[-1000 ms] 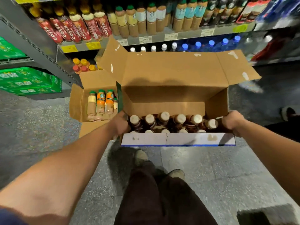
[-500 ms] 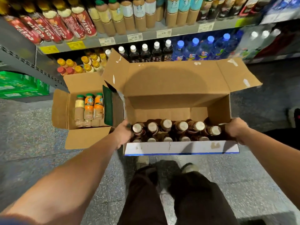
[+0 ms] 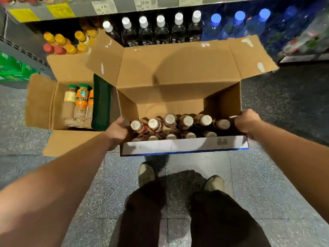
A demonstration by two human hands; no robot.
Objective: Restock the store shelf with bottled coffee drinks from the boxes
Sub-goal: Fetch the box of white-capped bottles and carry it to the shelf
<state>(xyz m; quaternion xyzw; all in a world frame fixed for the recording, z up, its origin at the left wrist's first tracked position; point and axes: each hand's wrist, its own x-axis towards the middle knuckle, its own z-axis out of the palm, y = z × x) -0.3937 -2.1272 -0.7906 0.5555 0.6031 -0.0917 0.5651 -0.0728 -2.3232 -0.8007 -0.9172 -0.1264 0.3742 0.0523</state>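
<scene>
I hold a large open cardboard box (image 3: 178, 72) low over the floor in front of the shelf. Two rows of dark coffee bottles with pale caps (image 3: 170, 119) fill its near side; the far side is bare cardboard. My left hand (image 3: 116, 130) grips the left end wall, beside the first bottle. At the other end, my right hand (image 3: 246, 122) curls over the top edge of the right wall. All flaps stand open.
A second open box (image 3: 42, 100) lies on the floor at left, holding a few green-capped coffee bottles (image 3: 81, 102). The bottom shelf behind holds dark white-capped bottles (image 3: 161, 31), blue water bottles (image 3: 238, 24) and yellow-capped ones (image 3: 60, 40). Green crates (image 3: 12, 68) sit far left. My feet (image 3: 146, 173) stand just behind the box.
The box in both hands has come down and closer to the bottom shelf, beside the second box. The upper shelf has slid out of view. Both hands keep their hold.
</scene>
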